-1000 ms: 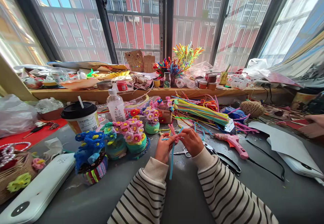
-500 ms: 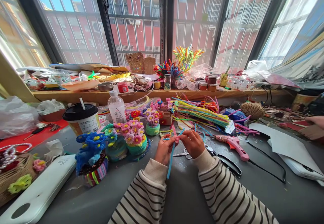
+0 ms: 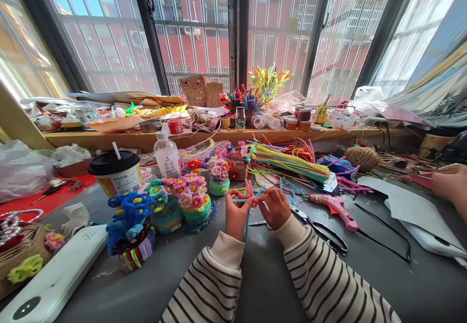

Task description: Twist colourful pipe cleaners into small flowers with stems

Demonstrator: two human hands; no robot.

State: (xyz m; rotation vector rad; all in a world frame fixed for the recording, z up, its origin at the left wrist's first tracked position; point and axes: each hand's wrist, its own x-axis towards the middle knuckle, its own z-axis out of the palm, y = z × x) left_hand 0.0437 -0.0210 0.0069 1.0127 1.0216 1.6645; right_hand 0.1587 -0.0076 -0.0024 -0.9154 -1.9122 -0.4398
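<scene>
Both hands at one small piece of work, over the worktop (image 3: pixel 264 284). Left hand (image 3: pixel 234 216) closed in a pinch on the pink strands (image 3: pixel 248 187) and the blue strands (image 3: pixel 245 233), gripping close to where they cross; right hand (image 3: pixel 276 208) also pinched shut, fingertips on the pink strands at the right side of that crossing. Crossing point lies between the two sets of fingertips, touching both; neither hand clearly nearer. Long axis: pink ends rise up and away from the wearer, splayed; one blue length drops from the crossing toward the wearer, alongside the left hand, while shorter blue ends stick out to left and to upper right. Pink glue gun (image 3: pixel 340 210) and black-handled cutters (image 3: pixel 324 233) lie to the right of the right hand, both apart from it. Hard to make out: how pink and blue are joined, as fingertips cover the crossing; the lower blue length is blurred and partly masked by the left hand. Thin silver tool (image 3: pixel 257 223) below the work is partly hidden by the right hand, type uncertain. Another person's hand (image 3: pixel 452 187) cut off at the right edge, its grip cannot be told
</scene>
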